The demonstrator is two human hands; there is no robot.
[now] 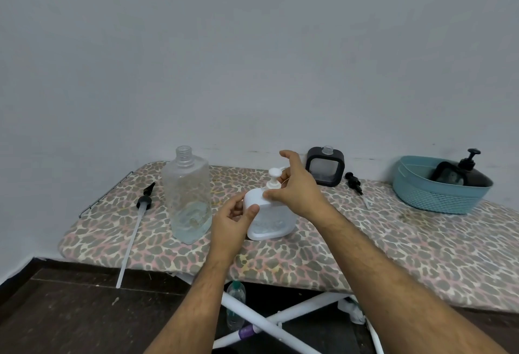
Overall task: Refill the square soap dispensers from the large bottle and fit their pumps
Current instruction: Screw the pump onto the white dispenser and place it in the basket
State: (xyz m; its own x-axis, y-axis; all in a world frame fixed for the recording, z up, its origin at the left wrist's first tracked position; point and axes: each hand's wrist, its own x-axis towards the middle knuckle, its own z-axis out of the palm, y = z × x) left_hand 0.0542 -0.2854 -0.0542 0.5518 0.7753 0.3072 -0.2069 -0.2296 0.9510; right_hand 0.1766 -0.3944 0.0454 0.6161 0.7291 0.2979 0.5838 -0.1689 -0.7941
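A white square dispenser (273,221) stands mid-board with a white pump (273,178) in its neck. My left hand (234,223) grips the dispenser's left shoulder. My right hand (297,189) pinches the pump's collar, index finger raised above the pump head. The large clear bottle (186,199), uncapped and nearly empty, stands to the left. Its long black pump (140,213) lies on the board with the tube hanging over the front edge. A black square dispenser (325,168) without a pump stands at the back, a small black pump (354,183) lying beside it.
The leopard-print ironing board (393,247) runs against a grey wall. A teal basket (438,193) at the right holds a black dispenser with its pump fitted (463,173). Below the board are white crossed legs (280,322) and a small bottle (236,308) on the dark floor.
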